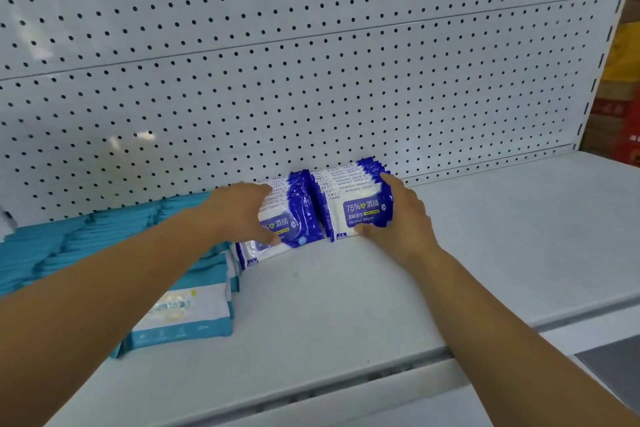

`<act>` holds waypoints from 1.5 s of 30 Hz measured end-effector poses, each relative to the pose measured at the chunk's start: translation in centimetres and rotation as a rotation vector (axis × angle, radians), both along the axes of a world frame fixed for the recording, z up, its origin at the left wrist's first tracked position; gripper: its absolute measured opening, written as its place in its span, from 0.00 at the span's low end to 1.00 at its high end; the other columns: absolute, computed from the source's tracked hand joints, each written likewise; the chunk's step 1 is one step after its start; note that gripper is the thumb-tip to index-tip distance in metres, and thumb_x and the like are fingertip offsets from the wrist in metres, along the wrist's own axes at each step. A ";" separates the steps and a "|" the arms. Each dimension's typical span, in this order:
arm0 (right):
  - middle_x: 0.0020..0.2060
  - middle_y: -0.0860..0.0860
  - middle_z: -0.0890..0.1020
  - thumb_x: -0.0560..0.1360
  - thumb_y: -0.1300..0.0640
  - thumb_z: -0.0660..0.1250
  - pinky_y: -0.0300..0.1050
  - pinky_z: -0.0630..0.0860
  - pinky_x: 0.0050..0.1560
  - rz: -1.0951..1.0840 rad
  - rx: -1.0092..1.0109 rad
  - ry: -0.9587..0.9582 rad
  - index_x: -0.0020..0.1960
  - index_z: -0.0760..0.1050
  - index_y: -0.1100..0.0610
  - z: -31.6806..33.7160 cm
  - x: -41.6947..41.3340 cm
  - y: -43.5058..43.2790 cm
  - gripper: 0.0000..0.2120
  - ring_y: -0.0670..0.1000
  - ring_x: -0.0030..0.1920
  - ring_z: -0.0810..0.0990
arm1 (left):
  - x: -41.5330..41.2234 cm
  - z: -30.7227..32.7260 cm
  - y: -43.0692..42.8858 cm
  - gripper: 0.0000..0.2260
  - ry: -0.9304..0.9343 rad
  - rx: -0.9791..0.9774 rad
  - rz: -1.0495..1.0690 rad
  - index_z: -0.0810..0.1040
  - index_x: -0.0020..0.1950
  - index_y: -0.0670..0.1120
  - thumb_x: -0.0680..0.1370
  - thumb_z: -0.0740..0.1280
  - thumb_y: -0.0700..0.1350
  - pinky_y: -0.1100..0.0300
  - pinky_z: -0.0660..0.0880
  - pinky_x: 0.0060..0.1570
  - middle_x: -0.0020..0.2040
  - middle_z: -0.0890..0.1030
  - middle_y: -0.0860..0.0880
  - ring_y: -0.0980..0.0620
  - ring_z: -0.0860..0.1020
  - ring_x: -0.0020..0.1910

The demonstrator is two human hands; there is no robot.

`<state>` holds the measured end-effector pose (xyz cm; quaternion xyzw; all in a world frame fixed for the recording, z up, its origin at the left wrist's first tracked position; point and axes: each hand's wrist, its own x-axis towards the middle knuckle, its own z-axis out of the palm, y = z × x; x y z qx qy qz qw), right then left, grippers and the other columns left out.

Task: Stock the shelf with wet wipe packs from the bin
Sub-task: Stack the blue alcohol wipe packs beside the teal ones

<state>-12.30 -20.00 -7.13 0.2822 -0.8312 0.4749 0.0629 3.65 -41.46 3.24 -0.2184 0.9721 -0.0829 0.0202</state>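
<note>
Two rows of blue-and-white alcohol wipe packs stand on the white shelf (346, 295) against the pegboard. My left hand (239, 210) grips the left row of packs (298, 215), thumb on the front pack and fingers over the top. My right hand (401, 218) grips the right row of packs (353, 204), with its thumb under the front pack's lower edge and its fingers around the row's right end. The bin is out of view.
Teal wipe packs (187, 308) fill the shelf's left part, reaching back along the pegboard (311, 62). The shelf's front lip (346, 388) runs below my arms. Red and yellow boxes (620, 114) show past the right upright.
</note>
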 end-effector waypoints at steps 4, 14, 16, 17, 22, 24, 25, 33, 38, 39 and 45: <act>0.67 0.51 0.72 0.63 0.44 0.80 0.60 0.74 0.63 0.013 -0.032 0.028 0.75 0.59 0.43 -0.2 0.0 -0.1 0.47 0.55 0.66 0.72 | 0.2 0.3 -0.6 0.36 -0.011 -0.080 -0.083 0.69 0.72 0.48 0.71 0.74 0.63 0.54 0.75 0.58 0.65 0.77 0.48 0.49 0.76 0.61; 0.68 0.50 0.71 0.64 0.49 0.82 0.56 0.76 0.63 0.033 -0.072 0.024 0.75 0.60 0.45 -0.3 0.0 -0.1 0.46 0.53 0.64 0.75 | -1.1 -0.4 -1.7 0.49 -0.121 -0.149 -0.164 0.62 0.73 0.49 0.61 0.77 0.69 0.52 0.77 0.58 0.66 0.74 0.48 0.49 0.75 0.61; 0.68 0.49 0.71 0.65 0.49 0.82 0.54 0.76 0.62 0.032 -0.071 0.023 0.75 0.60 0.44 -0.2 0.1 -0.2 0.46 0.52 0.62 0.76 | -1.6 -0.5 -1.7 0.43 -0.101 -0.182 -0.203 0.66 0.67 0.48 0.62 0.78 0.68 0.55 0.77 0.52 0.60 0.76 0.49 0.50 0.76 0.56; 0.67 0.49 0.71 0.65 0.49 0.82 0.52 0.76 0.61 0.032 -0.074 0.020 0.75 0.60 0.44 -0.2 0.1 -0.2 0.46 0.51 0.61 0.77 | -1.9 -0.6 -1.7 0.42 -0.095 -0.187 -0.215 0.66 0.66 0.48 0.62 0.78 0.67 0.56 0.76 0.49 0.61 0.77 0.48 0.50 0.77 0.55; 0.62 0.48 0.77 0.64 0.48 0.82 0.50 0.77 0.57 0.057 -0.077 0.001 0.72 0.59 0.42 -0.4 -0.3 -0.4 0.45 0.52 0.57 0.79 | -2.6 -0.7 -2.3 0.43 -0.116 -0.150 -0.245 0.65 0.69 0.47 0.63 0.79 0.65 0.57 0.75 0.50 0.67 0.75 0.46 0.49 0.78 0.58; 0.61 0.47 0.78 0.65 0.49 0.81 0.47 0.76 0.54 0.069 -0.069 0.004 0.73 0.59 0.43 -0.4 -0.3 -0.4 0.44 0.51 0.55 0.80 | -2.6 -0.6 -2.6 0.44 -0.129 -0.145 -0.252 0.65 0.69 0.47 0.63 0.79 0.65 0.56 0.76 0.52 0.66 0.75 0.47 0.48 0.77 0.58; 0.61 0.47 0.78 0.65 0.50 0.81 0.46 0.76 0.54 0.072 -0.067 0.007 0.73 0.59 0.43 -0.4 -0.3 -0.5 0.44 0.51 0.55 0.80 | -2.5 -0.6 -2.6 0.45 -0.129 -0.144 -0.257 0.65 0.70 0.47 0.62 0.79 0.65 0.55 0.76 0.52 0.66 0.75 0.47 0.48 0.77 0.59; 0.65 0.46 0.75 0.62 0.49 0.82 0.55 0.78 0.61 0.071 -0.133 -0.043 0.72 0.59 0.38 -0.2 0.3 -0.1 0.47 0.49 0.60 0.79 | -1.8 0.1 -1.9 0.49 -0.096 -0.092 -0.283 0.61 0.74 0.49 0.62 0.79 0.66 0.51 0.76 0.59 0.67 0.73 0.51 0.49 0.74 0.62; 0.64 0.44 0.74 0.62 0.52 0.83 0.50 0.78 0.59 0.076 -0.161 -0.048 0.70 0.62 0.38 -0.2 0.4 0.2 0.44 0.46 0.59 0.78 | -1.4 0.2 -0.5 0.47 0.004 -0.052 -0.313 0.62 0.75 0.50 0.64 0.77 0.67 0.52 0.69 0.65 0.68 0.72 0.53 0.50 0.71 0.66; 0.64 0.44 0.74 0.62 0.53 0.84 0.47 0.78 0.58 0.072 -0.170 -0.045 0.69 0.63 0.38 -0.2 0.5 0.2 0.43 0.46 0.59 0.78 | -1.3 0.2 -0.1 0.46 0.027 -0.046 -0.316 0.63 0.75 0.50 0.65 0.77 0.67 0.52 0.68 0.66 0.69 0.72 0.53 0.50 0.71 0.67; 0.62 0.42 0.73 0.70 0.50 0.79 0.32 0.69 0.50 0.006 -0.193 -0.021 0.70 0.65 0.45 1.2 1.7 1.0 0.35 0.42 0.57 0.72 | -0.1 -0.7 2.8 0.34 0.213 0.050 -0.332 0.69 0.71 0.48 0.72 0.73 0.62 0.57 0.67 0.63 0.67 0.73 0.51 0.49 0.72 0.65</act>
